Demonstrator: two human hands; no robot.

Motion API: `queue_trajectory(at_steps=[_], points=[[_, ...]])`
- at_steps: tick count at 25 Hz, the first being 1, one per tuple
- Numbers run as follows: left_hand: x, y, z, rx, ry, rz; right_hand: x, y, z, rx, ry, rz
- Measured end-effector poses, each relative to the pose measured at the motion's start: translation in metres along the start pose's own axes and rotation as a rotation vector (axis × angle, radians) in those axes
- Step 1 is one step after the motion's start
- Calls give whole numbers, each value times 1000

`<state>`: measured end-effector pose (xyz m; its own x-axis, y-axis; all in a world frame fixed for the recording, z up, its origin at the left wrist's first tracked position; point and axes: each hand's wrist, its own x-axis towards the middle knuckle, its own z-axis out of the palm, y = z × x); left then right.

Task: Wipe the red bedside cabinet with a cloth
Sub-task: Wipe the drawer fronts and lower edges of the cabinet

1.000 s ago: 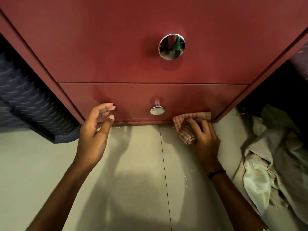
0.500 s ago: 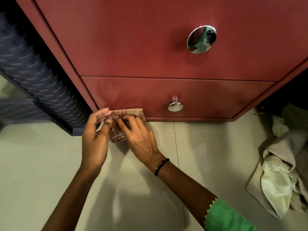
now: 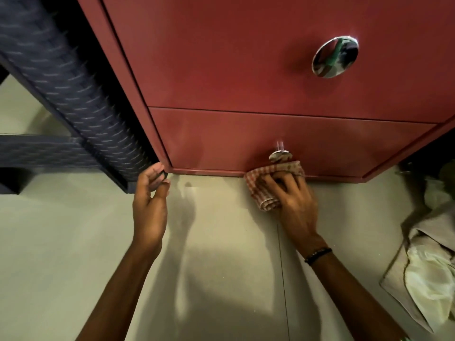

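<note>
The red bedside cabinet [image 3: 234, 70] fills the upper part of the view, with two drawer fronts and round chrome knobs, one large [image 3: 335, 57] and one small [image 3: 279, 155]. My right hand [image 3: 293, 200] presses a red-and-white checked cloth [image 3: 264, 183] against the cabinet's bottom edge, just below the small knob. Its fingers spread over the bunched cloth. My left hand [image 3: 150, 200] hovers at the cabinet's lower left corner, fingers loosely curled, holding nothing.
A dark blue woven-pattern piece of furniture [image 3: 73, 99] stands close against the cabinet's left side. A heap of pale crumpled fabric [image 3: 428, 262] lies on the floor at the right. Light tiled floor [image 3: 221, 267] spreads below the cabinet.
My right hand slid the cloth along the bottom edge from the lower left corner to under the small knob. My left hand stayed near the left corner. The view shifted left.
</note>
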<state>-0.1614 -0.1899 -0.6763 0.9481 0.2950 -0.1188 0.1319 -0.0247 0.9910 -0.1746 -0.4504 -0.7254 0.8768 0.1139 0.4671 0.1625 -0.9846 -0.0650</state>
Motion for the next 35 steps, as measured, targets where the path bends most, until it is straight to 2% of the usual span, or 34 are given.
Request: queue_trajectory(at_steps=[3,5,9,12,15,19,22,24,26,30,32,34,35], points=[[2,2,2,-28,-5,-32,21,-52,18,-6,18,-273],[4,-1,-2,-18,14,-46,41,-93,30,8,32,-379],[6,-9,-15,20,33,-32,70,-150,33,-37,32,-458],[4,-9,-17,52,34,-2,66,-136,30,-71,-6,-466],[-5,-1,-8,61,2,48,41,-75,22,-56,23,-411],[-11,15,11,87,-136,111,-7,32,-5,-100,42,-234],[-12,24,31,96,-206,136,-36,109,-28,-162,-27,27],[-13,31,45,101,-230,151,-48,137,-40,-173,-6,174],[-16,36,54,100,-250,170,-45,138,-45,-106,88,225],[-21,44,61,109,-276,192,9,101,-81,160,522,239],[-23,47,61,110,-269,198,33,86,-102,225,678,212],[-23,49,60,111,-260,201,41,76,-104,273,677,225],[-23,49,60,112,-256,200,39,72,-97,318,603,223]])
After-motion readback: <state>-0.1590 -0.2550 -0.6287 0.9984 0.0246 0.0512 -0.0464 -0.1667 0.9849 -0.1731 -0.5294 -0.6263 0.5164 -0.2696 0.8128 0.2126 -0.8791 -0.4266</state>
